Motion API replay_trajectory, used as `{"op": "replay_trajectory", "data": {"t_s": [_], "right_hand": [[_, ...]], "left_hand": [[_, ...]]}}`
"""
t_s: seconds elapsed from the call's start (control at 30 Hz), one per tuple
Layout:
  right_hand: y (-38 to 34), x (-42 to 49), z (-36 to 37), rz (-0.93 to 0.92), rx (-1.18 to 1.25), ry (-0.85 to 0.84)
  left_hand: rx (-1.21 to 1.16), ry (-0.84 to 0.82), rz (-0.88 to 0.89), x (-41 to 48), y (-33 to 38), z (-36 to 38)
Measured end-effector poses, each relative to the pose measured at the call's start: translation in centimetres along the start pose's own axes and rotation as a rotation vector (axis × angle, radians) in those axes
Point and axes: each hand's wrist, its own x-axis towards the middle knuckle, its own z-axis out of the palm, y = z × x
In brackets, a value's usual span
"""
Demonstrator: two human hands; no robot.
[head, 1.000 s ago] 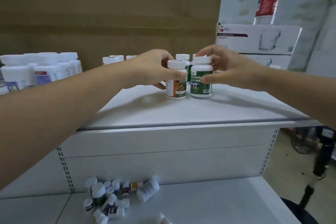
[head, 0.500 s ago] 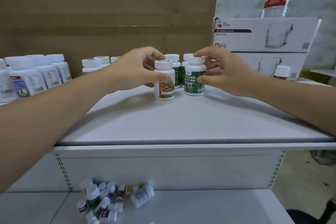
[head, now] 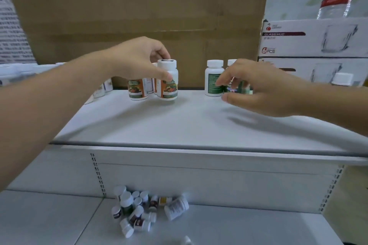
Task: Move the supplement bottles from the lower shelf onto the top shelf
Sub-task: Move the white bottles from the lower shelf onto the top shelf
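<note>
Nearest us, a heap of small white-capped supplement bottles (head: pixel 137 211) lay on the white metal lower shelf (head: pixel 239 228), close against its back panel. Above it, on the pale grey top shelf (head: pixel 179 125), our left hand (head: pixel 136 61) gripped a white plastic orange-labelled bottle (head: pixel 168 83), with the thumb across its front and the fingers curled over the cap. Our right hand (head: pixel 264 89) had its fingers curled round a white green-labelled bottle (head: pixel 238 87). Blur there left us unsure whether its base was on the shelf.

Half a second before, these two had stood touching in the middle. The hands had since drawn them apart. One now sat just beside a matching orange bottle (head: pixel 137 90), the other just beside a standing green bottle (head: pixel 214 78). We judged this to be sorting by label. Two more bottles were therefore up and nearly released, and the heap below was left to fetch. Behind everything stood a large brown cardboard box (head: pixel 139 6).
</note>
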Motion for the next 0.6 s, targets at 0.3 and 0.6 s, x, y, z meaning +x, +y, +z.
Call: {"op": "replay_trajectory", "data": {"t_s": [0.3, 0.6], "right_hand": [[-3.6, 0.9, 3.9, -0.034, 0.172, -0.370], [-3.2, 0.9, 4.2, -0.058, 0.181, -0.369]], "left_hand": [[0.324, 0.104, 0.002, 0.7, -3.6, 1.6], [0.327, 0.160, -0.035, 0.2, -4.5, 2.6]]}}
